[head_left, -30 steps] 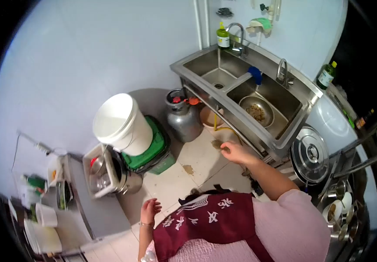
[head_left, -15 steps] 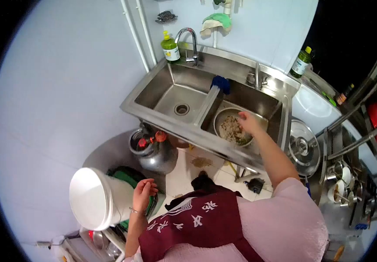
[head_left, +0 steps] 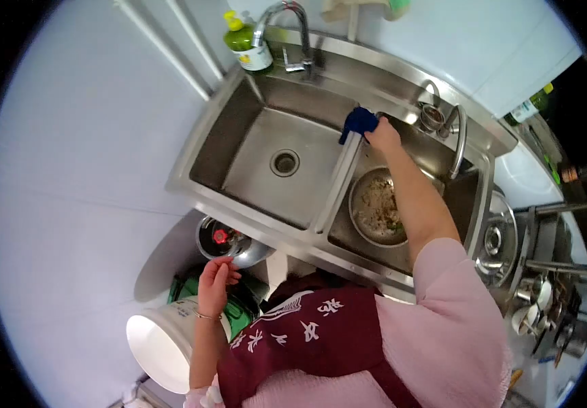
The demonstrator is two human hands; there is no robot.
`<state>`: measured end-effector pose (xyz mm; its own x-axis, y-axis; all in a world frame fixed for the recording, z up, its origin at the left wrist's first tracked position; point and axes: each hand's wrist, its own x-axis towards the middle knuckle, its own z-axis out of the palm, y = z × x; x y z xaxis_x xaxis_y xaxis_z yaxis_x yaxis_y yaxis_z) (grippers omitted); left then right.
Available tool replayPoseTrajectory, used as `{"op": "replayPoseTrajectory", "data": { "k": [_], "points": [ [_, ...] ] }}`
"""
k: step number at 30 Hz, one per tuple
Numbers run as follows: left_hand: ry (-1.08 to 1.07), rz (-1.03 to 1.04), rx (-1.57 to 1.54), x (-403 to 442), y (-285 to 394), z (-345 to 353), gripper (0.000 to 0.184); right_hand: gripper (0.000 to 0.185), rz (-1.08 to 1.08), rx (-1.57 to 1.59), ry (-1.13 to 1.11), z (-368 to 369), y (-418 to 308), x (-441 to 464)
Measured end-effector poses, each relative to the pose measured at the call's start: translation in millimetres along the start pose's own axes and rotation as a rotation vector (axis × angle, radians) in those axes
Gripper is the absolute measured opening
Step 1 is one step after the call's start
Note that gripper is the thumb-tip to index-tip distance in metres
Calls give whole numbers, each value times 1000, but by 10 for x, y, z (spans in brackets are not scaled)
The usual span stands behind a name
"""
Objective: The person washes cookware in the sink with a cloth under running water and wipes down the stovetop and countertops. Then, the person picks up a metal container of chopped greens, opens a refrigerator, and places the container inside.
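Note:
My right hand [head_left: 383,134] has its fingers closed on the edge of a dark blue cloth [head_left: 360,122], which lies over the back of the divider between the two sink basins. Below my right forearm, a round metal bowl [head_left: 368,224] with food scraps in it rests in the right basin [head_left: 463,204]. The left basin [head_left: 266,190] shows its drain. My left hand [head_left: 216,277] hangs in front of the sink, near the gas cylinder, with its fingers partly curled; whether they hold anything is unclear.
A green soap bottle [head_left: 247,47] and a curved faucet [head_left: 305,41] stand behind the left basin. A second faucet [head_left: 461,136] is at the right. Below are a gas cylinder [head_left: 249,253] and a white bucket [head_left: 164,347]. A large metal lid [head_left: 494,238] is right of the sink.
The view has come closer to the sink. My right hand has moved from over the bowl back to the blue cloth and taken hold of it. My left hand remains low, near the cylinder.

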<state>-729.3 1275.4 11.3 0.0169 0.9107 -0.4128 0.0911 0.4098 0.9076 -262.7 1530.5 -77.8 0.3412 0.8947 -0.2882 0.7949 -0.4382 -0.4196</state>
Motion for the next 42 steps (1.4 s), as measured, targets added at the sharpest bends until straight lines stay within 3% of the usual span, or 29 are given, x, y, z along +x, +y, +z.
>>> {"op": "replayPoseTrajectory", "data": {
  "k": [2,4,5,7,8,9,12,14,16,18,20,22,24,27,28,29,30,31,32,33,36,37,38,40,42],
  "points": [
    [-72,-11,22,312,161,33,22,63,-81,-5,58,-64,-47,18],
    [-195,130,128,684,350,101,23,55,-106,163,-23,-423,-324,-298],
    [-206,123,174,824,566,236,24,52,-163,125,68,-332,-292,-230],
    [-350,352,321,1255,849,472,27,53,-242,240,101,-379,-385,-357],
    [-416,466,255,1524,867,606,34,53,-132,439,-43,-585,-558,-600],
    [-488,545,244,1708,1018,803,41,52,-193,464,11,-516,-529,-569],
    [-518,675,157,2217,1178,1455,45,43,-109,762,-182,-686,-826,-963],
    [-553,534,88,2438,1141,1746,51,36,-128,1016,-269,-680,-964,-1177],
    [-514,30,68,2593,1001,1841,57,36,-86,1183,-265,-662,-1066,-1336],
    [-608,-48,-22,2702,818,1923,54,37,-40,1376,-213,-581,-1049,-1425],
    [-863,-136,-362,2520,823,2084,55,37,3,1565,-152,-503,-984,-1523],
    [-963,-237,-351,2437,832,2233,58,38,70,1813,76,-466,-888,-1603],
    [-1194,-371,-486,2348,825,2386,67,37,65,1843,156,-452,-699,-1679],
    [-1107,-477,-506,2046,945,2678,69,39,-35,1237,448,-195,-374,-1772],
    [-1065,-512,-560,1980,973,2758,70,39,-25,1238,466,-99,-275,-1853],
    [-1184,-486,-531,2039,911,2814,57,45,-225,835,511,-5,-155,-1971],
    [-1193,-491,-522,2164,750,2871,57,51,-407,423,531,31,-50,-2087],
    [-1194,-445,-309,2319,543,2931,48,51,-400,426,538,26,73,-2197],
    [-1185,-393,-97,2392,438,2982,40,57,-443,236,538,12,212,-2312],
    [-1146,-493,-105,2293,548,2997,34,64,-482,46,535,-4,318,-2389],
    [-1325,-497,18,2192,592,3116,35,67,-340,96,390,-300,469,-2541],
    [-1414,-513,40,2126,629,3181,32,81,-412,-15,396,-243,560,-2494],
    [-1420,-517,49,2055,670,3249,32,81,-403,-11,400,-239,615,-2442],
    [-1622,-428,454,1931,763,3386,25,77,-661,-2,427,-263,700,-2276],
    [-1676,-415,430,1877,825,3467,26,68,-770,-11,500,-245,786,-2152]
  ]
}}
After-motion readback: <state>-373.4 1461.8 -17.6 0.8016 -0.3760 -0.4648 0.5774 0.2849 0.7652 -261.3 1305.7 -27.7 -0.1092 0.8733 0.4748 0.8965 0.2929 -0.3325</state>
